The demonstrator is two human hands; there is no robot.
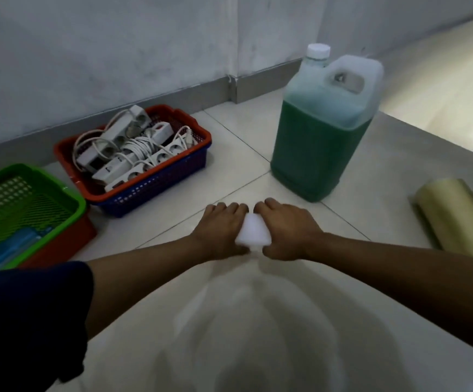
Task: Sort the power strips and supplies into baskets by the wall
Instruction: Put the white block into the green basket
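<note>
My left hand (220, 228) and my right hand (287, 229) meet low over the tiled floor, both closed around a small white block (251, 232) held between them. By the wall at the left stands a red basket (198, 128) nested in a blue one, filled with several white power strips (128, 149) and coiled cords. At the far left a green basket (68, 193) sits in a red one, with a blue object (9, 253) lying in it.
A large jug of green liquid (323, 142) with a white cap stands on the floor beyond my right hand. A roll of clear yellowish film (456, 216) lies at the right. A wall with grey skirting runs behind the baskets.
</note>
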